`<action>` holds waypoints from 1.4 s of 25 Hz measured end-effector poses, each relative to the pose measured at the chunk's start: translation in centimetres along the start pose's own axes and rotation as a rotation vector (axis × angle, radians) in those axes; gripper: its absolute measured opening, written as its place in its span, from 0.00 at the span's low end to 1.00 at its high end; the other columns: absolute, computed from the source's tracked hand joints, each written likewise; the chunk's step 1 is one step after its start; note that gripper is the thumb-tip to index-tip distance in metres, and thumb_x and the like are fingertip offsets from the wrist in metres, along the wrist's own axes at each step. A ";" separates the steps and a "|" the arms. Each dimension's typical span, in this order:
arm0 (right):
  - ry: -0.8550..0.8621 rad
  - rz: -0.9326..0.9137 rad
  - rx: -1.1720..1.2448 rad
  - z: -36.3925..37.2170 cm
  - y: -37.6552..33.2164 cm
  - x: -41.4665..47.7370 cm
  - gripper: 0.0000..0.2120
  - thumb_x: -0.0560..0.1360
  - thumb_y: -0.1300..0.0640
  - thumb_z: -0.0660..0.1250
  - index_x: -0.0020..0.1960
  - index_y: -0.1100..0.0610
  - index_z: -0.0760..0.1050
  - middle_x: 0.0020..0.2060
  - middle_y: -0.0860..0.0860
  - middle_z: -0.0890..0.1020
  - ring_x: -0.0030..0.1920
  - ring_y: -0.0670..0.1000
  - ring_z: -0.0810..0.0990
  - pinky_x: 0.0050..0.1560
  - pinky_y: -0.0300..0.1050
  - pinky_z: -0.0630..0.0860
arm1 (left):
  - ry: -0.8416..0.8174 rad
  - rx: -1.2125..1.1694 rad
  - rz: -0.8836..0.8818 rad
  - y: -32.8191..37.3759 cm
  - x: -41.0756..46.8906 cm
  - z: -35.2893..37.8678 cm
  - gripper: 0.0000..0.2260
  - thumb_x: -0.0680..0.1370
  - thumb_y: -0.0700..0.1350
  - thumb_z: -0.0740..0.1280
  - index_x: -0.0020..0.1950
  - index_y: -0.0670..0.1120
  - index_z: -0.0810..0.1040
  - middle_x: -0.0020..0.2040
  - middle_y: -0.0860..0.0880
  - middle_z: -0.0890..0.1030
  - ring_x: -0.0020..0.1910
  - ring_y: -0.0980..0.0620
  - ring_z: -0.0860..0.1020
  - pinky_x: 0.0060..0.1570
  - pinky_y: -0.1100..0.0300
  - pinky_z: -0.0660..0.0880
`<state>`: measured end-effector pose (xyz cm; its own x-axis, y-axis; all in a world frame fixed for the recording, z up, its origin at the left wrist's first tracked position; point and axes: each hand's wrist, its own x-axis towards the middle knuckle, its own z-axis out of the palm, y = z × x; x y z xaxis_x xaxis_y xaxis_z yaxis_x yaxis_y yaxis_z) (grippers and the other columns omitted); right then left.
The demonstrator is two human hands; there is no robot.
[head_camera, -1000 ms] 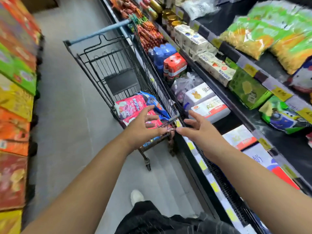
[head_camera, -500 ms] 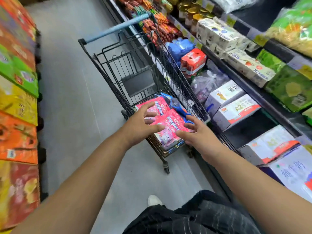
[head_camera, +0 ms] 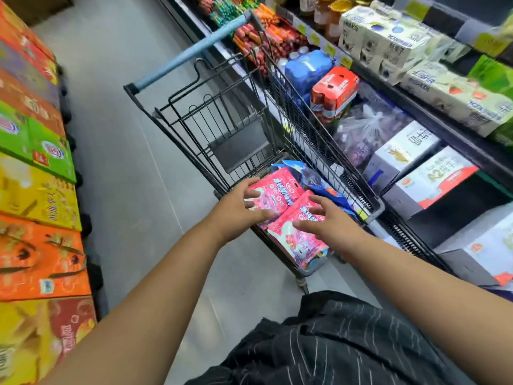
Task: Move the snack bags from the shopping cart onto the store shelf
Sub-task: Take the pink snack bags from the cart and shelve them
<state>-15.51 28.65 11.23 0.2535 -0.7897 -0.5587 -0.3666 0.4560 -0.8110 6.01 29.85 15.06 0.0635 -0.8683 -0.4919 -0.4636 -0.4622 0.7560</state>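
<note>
Two pink snack bags sit at the near end of the shopping cart (head_camera: 166,134), centre frame. The left hand (head_camera: 238,209) spreads empty over the farther bag (head_camera: 280,190), and the right hand (head_camera: 330,220), equally open, over the nearer bag (head_camera: 299,240).

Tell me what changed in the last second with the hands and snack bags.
The right hand moved left from the shelf edge to over the pink snack bags, joining the left hand. Both have spread fingers and grip nothing. Bags stay in the cart.
</note>
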 end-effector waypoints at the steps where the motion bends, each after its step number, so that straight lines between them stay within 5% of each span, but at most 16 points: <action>1: -0.002 0.012 -0.008 0.0 -0.2 0.8 0.38 0.70 0.53 0.76 0.75 0.48 0.62 0.68 0.53 0.72 0.64 0.54 0.75 0.60 0.48 0.72 | -0.005 0.009 -0.013 0.2 0.9 -0.4 0.35 0.73 0.44 0.78 0.76 0.53 0.65 0.66 0.49 0.75 0.64 0.48 0.75 0.59 0.55 0.75; 6: 0.067 0.047 -0.018 -0.8 -0.7 3.6 0.35 0.70 0.53 0.77 0.72 0.47 0.65 0.66 0.51 0.73 0.55 0.52 0.80 0.51 0.44 0.72 | -0.072 0.097 -0.012 0.6 5.5 -1.6 0.38 0.74 0.45 0.77 0.78 0.54 0.61 0.67 0.49 0.74 0.65 0.47 0.75 0.66 0.48 0.74; 11: 0.209 0.153 0.083 -0.2 -0.7 6.0 0.34 0.71 0.54 0.76 0.73 0.47 0.66 0.64 0.50 0.73 0.54 0.52 0.80 0.52 0.45 0.72 | -0.212 0.219 0.011 0.0 12.6 -3.1 0.36 0.75 0.46 0.76 0.78 0.54 0.62 0.67 0.49 0.74 0.66 0.49 0.75 0.63 0.51 0.75; 22: 0.555 0.435 0.169 7.6 4.6 10.2 0.39 0.71 0.54 0.76 0.76 0.53 0.61 0.73 0.58 0.66 0.63 0.57 0.74 0.57 0.43 0.73 | -0.542 0.464 0.059 -3.2 23.2 -3.5 0.37 0.74 0.41 0.76 0.78 0.48 0.62 0.66 0.44 0.74 0.59 0.48 0.77 0.52 0.56 0.76; 27: 0.570 0.602 0.205 10.0 8.8 11.4 0.46 0.70 0.52 0.77 0.78 0.52 0.53 0.73 0.61 0.58 0.72 0.61 0.65 0.72 0.52 0.64 | -0.575 0.629 0.088 -5.8 25.8 -3.0 0.38 0.73 0.42 0.78 0.78 0.44 0.62 0.66 0.45 0.75 0.59 0.47 0.77 0.61 0.48 0.78; 35: 0.601 0.695 0.206 9.7 14.1 15.1 0.47 0.73 0.46 0.72 0.79 0.52 0.45 0.77 0.59 0.57 0.75 0.61 0.61 0.72 0.54 0.62 | -0.580 0.895 0.117 -10.7 30.5 -0.6 0.47 0.70 0.47 0.80 0.81 0.47 0.55 0.74 0.40 0.68 0.72 0.41 0.69 0.72 0.49 0.67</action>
<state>-8.14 27.10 -10.31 -0.4880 -0.3669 -0.7919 -0.0824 0.9227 -0.3767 13.42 8.20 -7.85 -0.3440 -0.5714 -0.7451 -0.9335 0.1230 0.3367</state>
